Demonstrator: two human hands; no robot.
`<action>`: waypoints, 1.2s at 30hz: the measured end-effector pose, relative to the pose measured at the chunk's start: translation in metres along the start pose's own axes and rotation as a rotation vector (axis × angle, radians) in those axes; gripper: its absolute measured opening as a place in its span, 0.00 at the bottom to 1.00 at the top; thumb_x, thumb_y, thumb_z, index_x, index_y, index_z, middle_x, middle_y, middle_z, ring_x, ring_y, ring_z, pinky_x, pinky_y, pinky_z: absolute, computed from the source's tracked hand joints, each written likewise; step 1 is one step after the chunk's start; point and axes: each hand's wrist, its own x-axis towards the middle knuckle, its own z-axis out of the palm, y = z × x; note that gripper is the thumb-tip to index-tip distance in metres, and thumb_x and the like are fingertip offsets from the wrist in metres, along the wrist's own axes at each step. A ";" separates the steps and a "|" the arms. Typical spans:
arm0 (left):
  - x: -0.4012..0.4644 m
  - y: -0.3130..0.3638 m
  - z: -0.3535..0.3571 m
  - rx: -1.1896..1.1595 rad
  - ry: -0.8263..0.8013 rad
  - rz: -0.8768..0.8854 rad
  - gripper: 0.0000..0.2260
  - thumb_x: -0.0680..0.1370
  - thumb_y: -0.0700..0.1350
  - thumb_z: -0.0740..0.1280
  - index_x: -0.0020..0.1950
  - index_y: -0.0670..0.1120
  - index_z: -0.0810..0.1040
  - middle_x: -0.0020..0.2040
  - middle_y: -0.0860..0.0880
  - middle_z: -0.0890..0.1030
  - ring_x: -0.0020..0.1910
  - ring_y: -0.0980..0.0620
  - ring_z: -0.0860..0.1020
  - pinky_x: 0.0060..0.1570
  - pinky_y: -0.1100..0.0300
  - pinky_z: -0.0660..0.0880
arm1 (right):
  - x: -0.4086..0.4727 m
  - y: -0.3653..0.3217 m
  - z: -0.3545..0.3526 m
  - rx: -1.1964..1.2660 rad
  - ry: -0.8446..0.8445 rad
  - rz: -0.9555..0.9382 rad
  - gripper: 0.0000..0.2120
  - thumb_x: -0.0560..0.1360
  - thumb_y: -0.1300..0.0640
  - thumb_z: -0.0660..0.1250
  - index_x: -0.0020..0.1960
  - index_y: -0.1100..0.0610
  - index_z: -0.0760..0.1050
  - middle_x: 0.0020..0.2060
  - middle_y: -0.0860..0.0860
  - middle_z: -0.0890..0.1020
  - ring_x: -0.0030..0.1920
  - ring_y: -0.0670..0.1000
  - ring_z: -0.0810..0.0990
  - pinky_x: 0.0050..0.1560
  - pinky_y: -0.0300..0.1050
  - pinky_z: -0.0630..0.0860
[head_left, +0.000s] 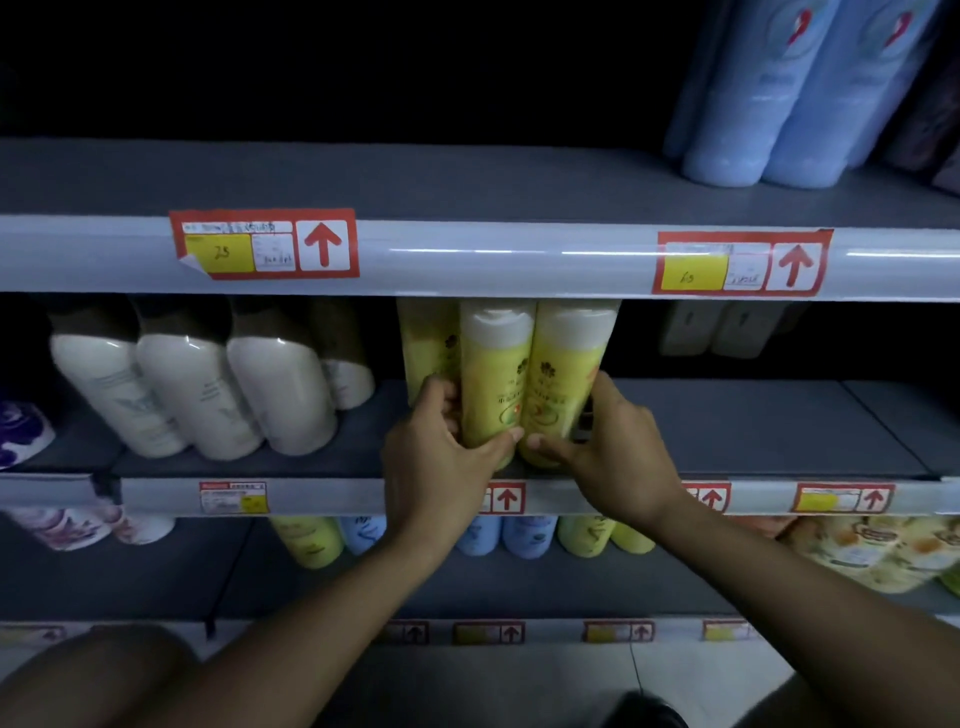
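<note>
Dim shop aisle: grey metal shelves (727, 431) edged with red price labels (265, 244), white bottles (192, 395) at left. Near the middle shelf's front, the left hand (441, 457) curls round the middle yellow bottle (493, 384) and the right hand (618, 452) round the right yellow bottle (563, 374), thumbs across their fronts. Both bottles touch, upright, long axis vertical, white caps up, labels facing out

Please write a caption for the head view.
Left hand and right hand grip two yellow bottles on a shelf.
</note>
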 end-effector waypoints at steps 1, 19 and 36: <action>-0.002 -0.001 0.003 0.007 0.014 0.010 0.23 0.64 0.58 0.84 0.50 0.57 0.75 0.48 0.58 0.82 0.43 0.62 0.82 0.41 0.52 0.83 | 0.003 0.002 0.001 0.001 0.004 0.006 0.29 0.67 0.40 0.80 0.60 0.47 0.71 0.52 0.46 0.86 0.55 0.54 0.85 0.51 0.56 0.82; -0.003 -0.008 0.023 0.064 0.122 -0.016 0.22 0.67 0.53 0.84 0.38 0.49 0.70 0.31 0.53 0.75 0.31 0.56 0.75 0.31 0.64 0.70 | 0.010 0.004 0.021 0.010 0.078 0.080 0.28 0.67 0.40 0.81 0.58 0.51 0.72 0.50 0.49 0.85 0.51 0.53 0.84 0.49 0.52 0.82; 0.010 -0.011 0.027 0.063 0.048 -0.014 0.13 0.76 0.44 0.76 0.38 0.50 0.74 0.30 0.55 0.77 0.31 0.58 0.77 0.33 0.64 0.72 | 0.026 -0.008 0.032 -0.091 0.091 0.065 0.29 0.68 0.40 0.78 0.59 0.56 0.73 0.54 0.55 0.79 0.52 0.59 0.80 0.49 0.53 0.79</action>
